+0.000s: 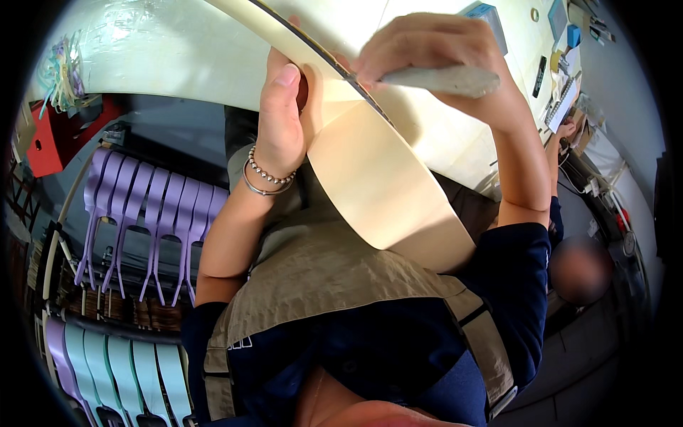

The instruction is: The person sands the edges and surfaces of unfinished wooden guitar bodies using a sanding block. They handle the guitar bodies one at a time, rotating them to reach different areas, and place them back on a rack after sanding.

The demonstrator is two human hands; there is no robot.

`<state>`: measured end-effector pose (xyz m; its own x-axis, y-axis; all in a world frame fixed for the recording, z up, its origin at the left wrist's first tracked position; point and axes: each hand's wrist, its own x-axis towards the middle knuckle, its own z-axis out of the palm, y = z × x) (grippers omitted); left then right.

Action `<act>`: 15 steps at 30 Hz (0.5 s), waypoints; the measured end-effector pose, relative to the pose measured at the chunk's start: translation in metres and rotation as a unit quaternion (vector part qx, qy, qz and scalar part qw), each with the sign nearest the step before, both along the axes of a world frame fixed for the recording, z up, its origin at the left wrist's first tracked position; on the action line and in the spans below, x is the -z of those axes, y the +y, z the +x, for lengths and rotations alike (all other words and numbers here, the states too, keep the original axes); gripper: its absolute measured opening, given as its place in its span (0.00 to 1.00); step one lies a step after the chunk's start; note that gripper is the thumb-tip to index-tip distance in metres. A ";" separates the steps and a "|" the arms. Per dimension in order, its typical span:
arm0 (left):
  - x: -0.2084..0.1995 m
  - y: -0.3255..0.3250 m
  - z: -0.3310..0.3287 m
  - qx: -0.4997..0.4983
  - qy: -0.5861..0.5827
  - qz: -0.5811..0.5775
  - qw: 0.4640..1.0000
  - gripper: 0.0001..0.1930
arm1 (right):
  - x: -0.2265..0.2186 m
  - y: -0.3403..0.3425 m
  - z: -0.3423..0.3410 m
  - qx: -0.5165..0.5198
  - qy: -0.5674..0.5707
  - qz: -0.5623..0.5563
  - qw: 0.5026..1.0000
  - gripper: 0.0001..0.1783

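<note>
Left hand (279, 117) round cream piece (388, 185), right hand (435, 44) round pale tool (452, 80); red box (48, 148) leftward

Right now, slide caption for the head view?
Left hand holds a curved cream strip; right hand holds a pale tool at its dark edge.

- Purple flat strap-like pieces with split lower ends (139, 188): row, side by side on a rack, left.
- Light-blue flat strap-like pieces (128, 370): second row, lower left; one purple piece at its left end.
- Bright red angular box-like object (46, 153): beside the table edge.
- Pale, broad, smooth-topped table (185, 64).
- Bundle of thin pale green and yellow strips (62, 78): table's left end.
- White-paged spiral notebook (562, 107): right side, near slim black object (540, 76).
</note>
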<state>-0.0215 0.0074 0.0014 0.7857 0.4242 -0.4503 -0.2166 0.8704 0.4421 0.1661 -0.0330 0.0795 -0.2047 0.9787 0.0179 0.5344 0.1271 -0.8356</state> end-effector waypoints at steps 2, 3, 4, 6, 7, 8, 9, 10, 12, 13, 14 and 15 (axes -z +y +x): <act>0.003 0.000 -0.001 0.007 0.021 0.046 0.999 0.35 | 0.002 -0.013 0.000 0.033 0.000 -0.029 0.999 0.05; 0.002 0.000 -0.001 0.007 0.016 0.029 0.999 0.35 | 0.005 -0.014 0.001 0.031 0.000 -0.019 0.999 0.05; 0.000 0.000 -0.001 0.007 0.011 0.013 1.000 0.35 | 0.007 -0.011 0.001 0.009 -0.010 0.020 1.000 0.05; -0.002 0.000 0.000 0.008 0.010 -0.002 1.000 0.34 | 0.009 -0.001 -0.002 -0.033 -0.030 0.098 0.994 0.06; -0.003 0.000 0.001 0.008 0.012 0.000 1.000 0.34 | 0.006 -0.001 -0.003 -0.026 -0.021 0.068 0.997 0.05; -0.003 0.000 0.000 0.005 0.015 0.000 1.000 0.34 | 0.006 -0.005 -0.003 -0.007 -0.013 0.047 0.999 0.05; -0.002 0.000 -0.001 0.019 0.021 0.029 0.999 0.35 | 0.006 -0.012 -0.002 0.011 -0.004 0.026 1.000 0.05; 0.001 0.001 -0.003 0.033 0.028 0.058 0.997 0.36 | 0.006 -0.017 -0.001 0.029 0.004 0.004 1.000 0.05; 0.001 0.001 -0.002 0.048 0.034 0.085 0.995 0.37 | 0.002 -0.021 0.001 0.028 0.002 -0.014 1.000 0.05; 0.001 0.001 -0.002 0.048 0.036 0.081 0.995 0.37 | 0.001 -0.022 0.001 0.027 0.002 -0.023 0.999 0.05; 0.000 0.002 -0.001 0.052 0.035 0.078 0.995 0.38 | 0.003 -0.022 0.001 0.032 0.013 -0.008 0.999 0.05; -0.001 0.002 0.000 0.049 0.040 0.080 0.995 0.38 | 0.008 -0.021 -0.001 0.036 0.024 0.006 0.999 0.05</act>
<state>-0.0219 0.0090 0.0020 0.7906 0.4191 -0.4464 -0.0933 0.8030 0.5886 0.1654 -0.0541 0.0715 -0.1315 0.9906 0.0377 0.5025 0.0994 -0.8589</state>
